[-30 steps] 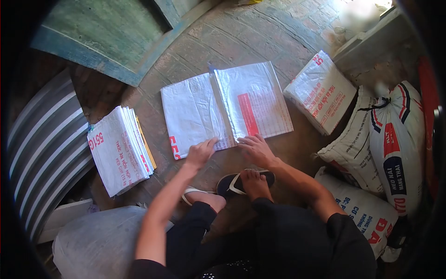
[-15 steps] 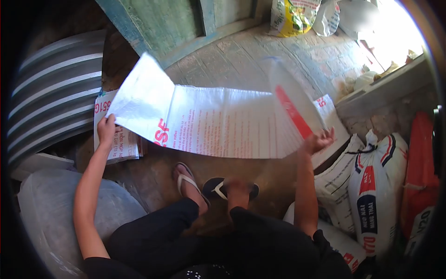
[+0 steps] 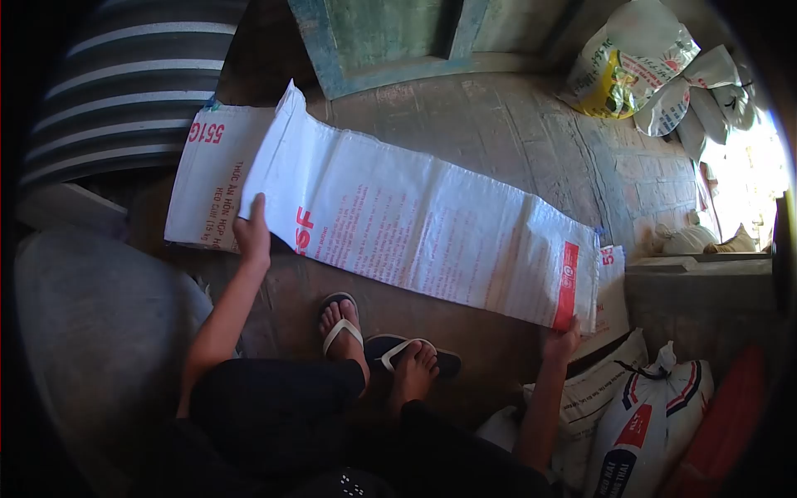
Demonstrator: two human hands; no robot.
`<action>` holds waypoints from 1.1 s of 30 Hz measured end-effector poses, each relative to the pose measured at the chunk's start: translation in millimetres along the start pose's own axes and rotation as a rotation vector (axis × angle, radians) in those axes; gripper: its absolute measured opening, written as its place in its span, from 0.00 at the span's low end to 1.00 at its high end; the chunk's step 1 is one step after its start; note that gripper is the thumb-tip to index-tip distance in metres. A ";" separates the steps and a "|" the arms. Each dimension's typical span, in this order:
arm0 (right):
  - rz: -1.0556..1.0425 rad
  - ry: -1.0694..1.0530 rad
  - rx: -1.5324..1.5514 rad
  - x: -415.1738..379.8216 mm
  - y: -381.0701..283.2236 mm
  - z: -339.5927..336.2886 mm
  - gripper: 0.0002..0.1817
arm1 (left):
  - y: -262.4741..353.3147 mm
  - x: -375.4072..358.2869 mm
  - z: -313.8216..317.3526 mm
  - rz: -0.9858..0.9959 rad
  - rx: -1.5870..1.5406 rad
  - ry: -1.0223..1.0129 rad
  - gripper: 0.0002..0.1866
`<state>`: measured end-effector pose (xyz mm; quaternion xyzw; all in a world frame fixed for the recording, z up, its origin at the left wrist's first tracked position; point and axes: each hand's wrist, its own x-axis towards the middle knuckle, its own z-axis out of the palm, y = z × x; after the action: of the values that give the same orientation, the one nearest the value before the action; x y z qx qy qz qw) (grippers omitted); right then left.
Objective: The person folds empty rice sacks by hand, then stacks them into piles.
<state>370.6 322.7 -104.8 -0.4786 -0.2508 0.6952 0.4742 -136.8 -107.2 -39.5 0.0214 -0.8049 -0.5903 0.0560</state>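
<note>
A long, flattened white feed sack (image 3: 407, 216) with red print stretches between my two hands, sloping down to the right. My left hand (image 3: 256, 236) is closed on its lower left edge, where the end stands up in a fold. Gripped in my right hand (image 3: 563, 339) is the lower right corner, by a red printed band. Under the left end lies a stack of folded sacks (image 3: 199, 178) marked 551. Another printed sack (image 3: 613, 286) shows partly from beneath the right end.
Corrugated sheeting (image 3: 137, 91) stands at upper left, above a large grey plastic-like bundle (image 3: 100, 332). Filled, tied sacks (image 3: 647, 423) stand at lower right beside a red sack (image 3: 722, 423). More bags (image 3: 631, 66) rest near the bright doorway. My sandalled feet (image 3: 340, 328) are below the sack.
The sack's right end, raised and folded over before, now lies down and stretched out. My right hand has moved lower. The camera view has turned.
</note>
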 end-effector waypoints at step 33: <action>-0.668 -1.069 -1.582 -147.5 140.2 84.4 0.32 | -124.8 -49.7 -17.2 -0.555 -0.136 -0.637 0.18</action>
<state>249.2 139.4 -119.0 -0.1866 -0.9403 0.2843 0.0167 -89.5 -156.2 -156.5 0.0502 -0.7051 -0.6117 -0.3551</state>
